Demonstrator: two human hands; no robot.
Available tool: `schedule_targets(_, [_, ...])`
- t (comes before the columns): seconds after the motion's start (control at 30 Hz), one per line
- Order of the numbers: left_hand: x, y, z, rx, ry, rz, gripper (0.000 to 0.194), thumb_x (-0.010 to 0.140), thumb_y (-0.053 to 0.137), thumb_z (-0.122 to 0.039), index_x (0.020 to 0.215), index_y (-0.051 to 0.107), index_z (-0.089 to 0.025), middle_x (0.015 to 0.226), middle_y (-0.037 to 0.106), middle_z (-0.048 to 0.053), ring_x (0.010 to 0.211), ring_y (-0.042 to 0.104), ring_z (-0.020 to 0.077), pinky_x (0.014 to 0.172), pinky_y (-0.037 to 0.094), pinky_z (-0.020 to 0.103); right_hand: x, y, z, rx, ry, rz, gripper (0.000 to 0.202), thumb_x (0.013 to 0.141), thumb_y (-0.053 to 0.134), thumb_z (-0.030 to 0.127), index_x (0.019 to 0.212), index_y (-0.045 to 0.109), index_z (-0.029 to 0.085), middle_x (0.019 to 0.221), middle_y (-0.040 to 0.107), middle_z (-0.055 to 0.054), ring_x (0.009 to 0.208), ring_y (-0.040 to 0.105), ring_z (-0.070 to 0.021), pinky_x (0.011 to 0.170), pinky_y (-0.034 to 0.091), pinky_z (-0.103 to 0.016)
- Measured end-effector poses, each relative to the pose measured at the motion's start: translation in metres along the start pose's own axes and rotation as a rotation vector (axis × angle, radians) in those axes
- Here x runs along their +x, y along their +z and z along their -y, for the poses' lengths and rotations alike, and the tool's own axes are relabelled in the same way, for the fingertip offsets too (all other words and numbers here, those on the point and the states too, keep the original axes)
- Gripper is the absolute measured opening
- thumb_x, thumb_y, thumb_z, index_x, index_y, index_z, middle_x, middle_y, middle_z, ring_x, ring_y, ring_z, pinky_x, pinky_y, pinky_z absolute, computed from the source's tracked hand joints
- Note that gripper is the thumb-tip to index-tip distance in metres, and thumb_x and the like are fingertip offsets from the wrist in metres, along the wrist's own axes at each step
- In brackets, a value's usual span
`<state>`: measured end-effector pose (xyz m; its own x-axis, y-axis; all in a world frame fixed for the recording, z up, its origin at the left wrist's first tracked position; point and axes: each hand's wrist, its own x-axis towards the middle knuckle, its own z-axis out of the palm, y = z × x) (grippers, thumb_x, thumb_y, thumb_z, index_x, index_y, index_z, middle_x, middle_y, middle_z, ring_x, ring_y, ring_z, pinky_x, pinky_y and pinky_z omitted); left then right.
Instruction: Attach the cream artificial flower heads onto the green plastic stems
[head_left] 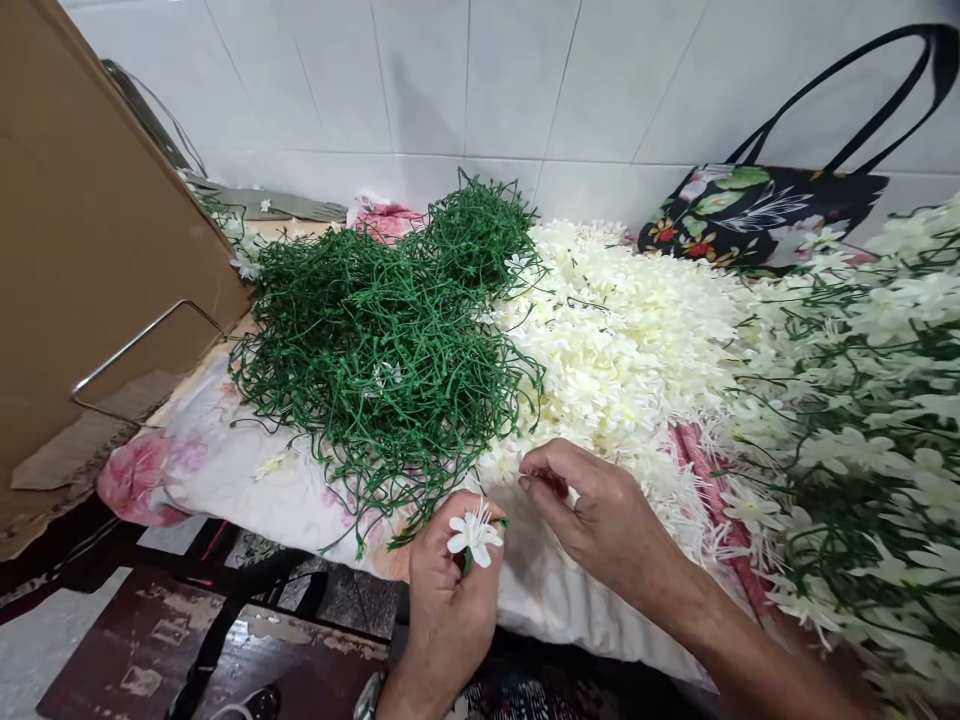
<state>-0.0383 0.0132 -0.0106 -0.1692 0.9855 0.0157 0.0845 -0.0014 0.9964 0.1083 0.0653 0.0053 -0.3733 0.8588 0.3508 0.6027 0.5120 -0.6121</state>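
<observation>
– what's nearest?
– the left hand [454,595], closed around a white flower [475,535]. thumb and fingers are clamped on its green stem, and the bloom sits just above the grip, at the top of the fist, petals and thin filaments facing up.
– and the right hand [607,510]?
– just beside it, to the right, apart from the flower. thumb and forefinger curl toward each other, tips close. i can't tell whether they meet or pinch something; that spot is small and shaded.
– what are they over?
– the front part of a flowered cloth [247,475]. past the left hand lies a tangled heap of green stems [390,330]; touching its right side is a pile of white petals [622,340].
– anything further right?
– a mass of white flowers on stems [885,430], with a pink strip [705,480] between it and the petals.
– and at the back?
– a black floral bag [772,215], its handles up, near the pale tiled wall [510,80].
</observation>
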Motion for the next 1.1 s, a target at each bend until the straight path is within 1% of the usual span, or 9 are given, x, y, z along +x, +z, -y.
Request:
schedule_targets(0.1, [-0.001, -0.002, 0.002, 0.010, 0.037, 0.051, 0.012, 0.074, 0.050, -0.011, 0.068, 0.057, -0.018, 0.060, 0.048, -0.004, 0.055, 0.044, 0.0109, 0.053, 0.034, 0.020, 0.001, 0.007, -0.002, -0.234, -0.013, 0.050, 0.019, 0.080, 0.044, 0.004, 0.085, 0.057, 0.015, 0.073, 0.058, -0.003, 0.061, 0.054, -0.0130, 0.054, 0.041, -0.024])
schedule_targets(0.2, [0.000, -0.002, 0.002, 0.004, 0.085, 0.095, 0.013, 0.074, 0.047, -0.009, 0.067, 0.055, -0.018, 0.058, 0.045, -0.004, 0.052, 0.042, 0.0100, 0.050, 0.033, 0.020, 0.003, 0.014, -0.003, -0.489, -0.062, 0.107, 0.019, 0.079, 0.044, 0.002, 0.076, 0.058, 0.015, 0.070, 0.057, -0.004, 0.062, 0.054, -0.0164, 0.054, 0.040, -0.026])
schedule_targets(0.37, [0.002, -0.002, 0.001, 0.005, 0.175, 0.113, 0.015, 0.070, 0.047, -0.005, 0.070, 0.056, -0.018, 0.059, 0.049, -0.004, 0.054, 0.044, 0.0097, 0.051, 0.034, 0.019, 0.003, 0.020, -0.005, -0.594, -0.129, 0.100, 0.022, 0.080, 0.044, 0.001, 0.067, 0.055, 0.015, 0.067, 0.053, -0.004, 0.059, 0.051, -0.0166, 0.052, 0.038, -0.027])
schedule_targets(0.5, [0.002, -0.002, 0.002, 0.013, 0.111, 0.088, 0.012, 0.074, 0.050, -0.009, 0.070, 0.057, -0.018, 0.059, 0.048, -0.004, 0.054, 0.042, 0.0096, 0.051, 0.034, 0.019, -0.002, 0.013, -0.005, -0.530, -0.170, 0.015, 0.025, 0.085, 0.042, 0.004, 0.068, 0.056, 0.015, 0.064, 0.050, -0.003, 0.056, 0.048, -0.0147, 0.051, 0.037, -0.027])
schedule_targets(0.63, [0.001, 0.001, 0.001, -0.058, -0.049, 0.000, 0.003, 0.079, 0.058, -0.018, 0.081, 0.059, -0.018, 0.063, 0.049, -0.004, 0.056, 0.042, 0.0092, 0.053, 0.035, 0.019, -0.013, -0.001, 0.002, -0.441, -0.237, -0.059, 0.020, 0.086, 0.044, 0.004, 0.076, 0.059, 0.013, 0.066, 0.052, -0.003, 0.063, 0.052, -0.0143, 0.057, 0.041, -0.028])
schedule_targets(0.73, [0.000, 0.009, -0.001, -0.198, -0.139, 0.004, 0.011, 0.078, 0.063, -0.025, 0.087, 0.060, -0.019, 0.067, 0.052, -0.004, 0.057, 0.043, 0.0084, 0.055, 0.037, 0.018, -0.025, -0.010, 0.009, -0.428, -0.315, -0.089, 0.016, 0.087, 0.048, 0.004, 0.079, 0.061, 0.011, 0.067, 0.055, -0.005, 0.068, 0.055, -0.0165, 0.060, 0.044, -0.030])
schedule_targets(0.9, [-0.007, 0.026, -0.003, -0.395, -0.202, -0.030, 0.010, 0.070, 0.070, -0.020, 0.070, 0.061, -0.016, 0.064, 0.057, -0.003, 0.058, 0.047, 0.0080, 0.058, 0.041, 0.018, -0.043, -0.018, 0.014, -0.386, -0.380, -0.127, 0.016, 0.088, 0.049, 0.007, 0.079, 0.061, 0.011, 0.066, 0.059, -0.006, 0.068, 0.056, -0.0178, 0.061, 0.047, -0.031])
schedule_targets(1.0, [-0.013, 0.033, -0.006, -0.491, -0.260, -0.131, 0.015, 0.062, 0.075, -0.019, 0.065, 0.061, -0.016, 0.057, 0.054, -0.005, 0.053, 0.045, 0.0067, 0.054, 0.041, 0.017, -0.053, -0.024, 0.012, -0.224, -0.316, -0.191, 0.013, 0.088, 0.049, 0.007, 0.087, 0.062, 0.010, 0.074, 0.062, -0.007, 0.071, 0.059, -0.0153, 0.064, 0.050, -0.027])
schedule_targets(1.1, [-0.019, 0.037, -0.010, -0.535, -0.298, -0.184, 0.020, 0.058, 0.078, -0.019, 0.064, 0.060, -0.016, 0.052, 0.049, -0.008, 0.045, 0.037, 0.0038, 0.047, 0.038, 0.015, -0.062, -0.030, 0.013, 0.040, -0.097, -0.288, 0.009, 0.086, 0.055, 0.009, 0.088, 0.061, 0.015, 0.076, 0.064, -0.002, 0.068, 0.060, -0.0099, 0.064, 0.050, -0.019])
